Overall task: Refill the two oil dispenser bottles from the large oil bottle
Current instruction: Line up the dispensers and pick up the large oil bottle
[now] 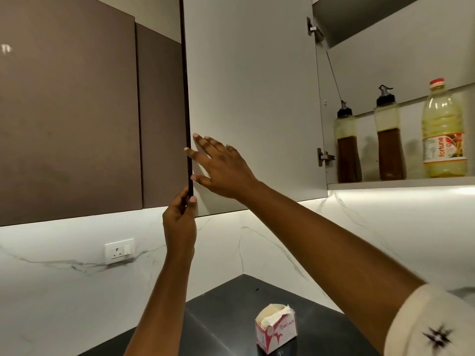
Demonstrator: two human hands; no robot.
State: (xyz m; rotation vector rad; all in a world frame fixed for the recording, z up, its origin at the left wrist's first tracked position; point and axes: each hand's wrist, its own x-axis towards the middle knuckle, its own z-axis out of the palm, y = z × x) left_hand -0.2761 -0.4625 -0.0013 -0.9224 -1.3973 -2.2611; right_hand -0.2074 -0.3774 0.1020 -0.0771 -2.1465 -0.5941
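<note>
Head view: my left hand (180,219) pinches the thin dark edge of the open cabinet door (252,98) near its lower corner. Just above that grip, my right hand (223,168) lies flat, fingers spread, on the door's smooth pale face. Well right of both, on the shelf (385,183), stand the first dispenser bottle (347,150), the second dispenser bottle (390,145), both slim with dark oil, and the ribbed yellow large oil bottle (444,119).

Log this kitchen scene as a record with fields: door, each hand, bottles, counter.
cabinet door: open
left hand: grips the door's edge
right hand: fingers straight, on the door's inner face
oil dispenser bottles: two, upright on the shelf, untouched
large oil bottle: upright beside them, red cap on
counter: tissue box
</note>
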